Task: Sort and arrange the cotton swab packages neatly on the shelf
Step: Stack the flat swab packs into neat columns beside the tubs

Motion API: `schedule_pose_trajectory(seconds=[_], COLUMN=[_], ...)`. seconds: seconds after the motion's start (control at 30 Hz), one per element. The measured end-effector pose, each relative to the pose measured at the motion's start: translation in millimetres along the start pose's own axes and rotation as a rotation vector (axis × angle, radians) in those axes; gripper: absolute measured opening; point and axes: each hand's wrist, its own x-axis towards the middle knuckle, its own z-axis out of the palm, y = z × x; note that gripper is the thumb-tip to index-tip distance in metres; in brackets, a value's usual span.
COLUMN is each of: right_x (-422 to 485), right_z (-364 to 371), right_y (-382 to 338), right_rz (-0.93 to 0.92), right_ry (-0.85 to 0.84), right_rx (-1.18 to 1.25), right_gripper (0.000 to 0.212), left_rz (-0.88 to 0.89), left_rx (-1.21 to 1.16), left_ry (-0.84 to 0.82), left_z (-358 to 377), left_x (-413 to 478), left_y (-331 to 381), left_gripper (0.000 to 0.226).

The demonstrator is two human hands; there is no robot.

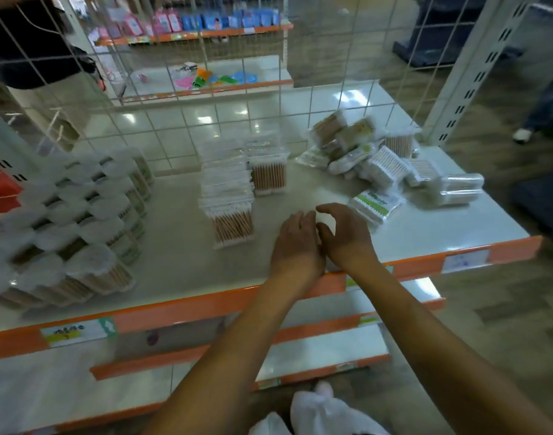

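Cotton swab packages (228,196) sit in three lots on the shelf (181,271): tidy stack (80,221) at left, upright rows mid-frame, and a loose heap (372,158) at right, probably the unsorted ones. Left hand (295,243) and right hand (344,233) hover empty and relaxed, close together at the front of the shelf, just short of a green-labelled pack (375,204), likely next up.

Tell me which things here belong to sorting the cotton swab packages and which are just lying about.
Belongs to the job:
loose pile of swab packages, on the right
row of clear swab boxes, in the middle
stacked round swab tubs, on the left
shelf

Just lying about:
white plastic bags, below
colourful items, far behind
price label
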Motion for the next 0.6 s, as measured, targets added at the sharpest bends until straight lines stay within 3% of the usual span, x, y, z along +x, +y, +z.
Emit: schedule_pose_trajectory(seconds=[0.13, 0.37, 0.6], right_x=[-9, 1, 26], right_z=[-10, -40, -96], right_y=[13, 36, 82], right_rz=[0.023, 0.021, -0.012], right_ry=[0.058, 0.153, 0.285], right_rx=[0.044, 0.079, -0.022], right_gripper=[0.029, 0.031, 0.036], left_rz=[0.043, 0.095, 0.134], left_rx=[0.003, -0.048, -0.097], left_ry=[-0.015, 0.117, 0.177], left_z=[7, 14, 33], left_x=[-7, 9, 34], left_y=[12, 47, 105], left_gripper=[0.07, 0.053, 0.051])
